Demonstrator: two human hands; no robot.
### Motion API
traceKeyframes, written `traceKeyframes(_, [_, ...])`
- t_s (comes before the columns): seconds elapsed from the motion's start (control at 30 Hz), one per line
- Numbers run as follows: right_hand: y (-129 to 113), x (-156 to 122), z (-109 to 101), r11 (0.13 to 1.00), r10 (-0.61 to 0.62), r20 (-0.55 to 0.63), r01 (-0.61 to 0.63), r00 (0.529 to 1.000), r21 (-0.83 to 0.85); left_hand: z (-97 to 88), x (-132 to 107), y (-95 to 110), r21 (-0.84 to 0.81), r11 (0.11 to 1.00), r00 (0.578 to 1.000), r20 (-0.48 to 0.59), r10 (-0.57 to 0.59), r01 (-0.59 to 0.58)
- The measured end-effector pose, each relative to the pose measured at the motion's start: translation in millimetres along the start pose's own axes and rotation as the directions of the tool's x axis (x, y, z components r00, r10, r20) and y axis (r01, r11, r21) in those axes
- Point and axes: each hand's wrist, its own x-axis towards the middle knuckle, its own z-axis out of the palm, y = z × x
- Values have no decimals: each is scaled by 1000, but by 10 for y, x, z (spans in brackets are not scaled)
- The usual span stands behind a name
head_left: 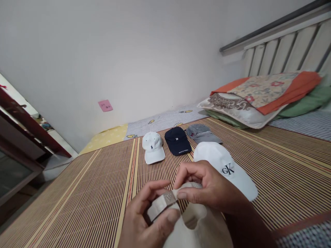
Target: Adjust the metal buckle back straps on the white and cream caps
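A beige baseball cap (207, 227) is turned with its back opening toward me, low in the head view. Across the opening runs its adjusting strap, with a metal buckle (169, 197) on it. My left hand (144, 217) is closed around the strap's left part, thumb below and fingers above. Thumb and bent fingers of my right hand (207, 184) pinch the strap just right of the buckle. Right beside that hand lies a white cap with CK lettering (217, 155), partly covered by it. The beige cap's brim is out of sight.
Farther back on the striped mat (98, 193) are a white cap with a small dark logo (152, 146), a navy cap (178, 140) and a grey cap (203, 134). Stacked pillows (232, 110) lie at the right, by a radiator (281, 48). A pink note (105, 105) is on the wall.
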Motion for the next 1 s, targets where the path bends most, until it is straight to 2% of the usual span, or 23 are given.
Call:
traceKeyframes(0.17, [3,-11,-8,998,-37,22,38,999,-43,-89,18,-71,-141,980,985,119,-121,138])
traceKeyframes(0.3, [23,0,-13,999,-52,33,52,998,0,-119,28,-117,-239,951,970,192,-150,195])
traceKeyframes(0.5, [62,28,-32,995,-33,84,25,996,99,-84,46,-196,-361,920,977,192,-87,153])
traceKeyframes(0.6, [67,36,-37,993,-6,100,-6,995,121,-55,58,-188,-433,883,977,184,-111,182])
traceKeyframes(0.73, [69,47,-35,992,-13,93,1,996,124,-40,71,-141,-426,885,980,136,-144,189])
traceKeyframes(0.87, [106,50,-59,994,-5,89,-5,996,113,-73,90,-140,-431,880,975,177,-135,200])
traceKeyframes(1.0, [205,50,-142,975,69,111,-90,991,203,-165,112,-164,-477,860,983,100,-151,181])
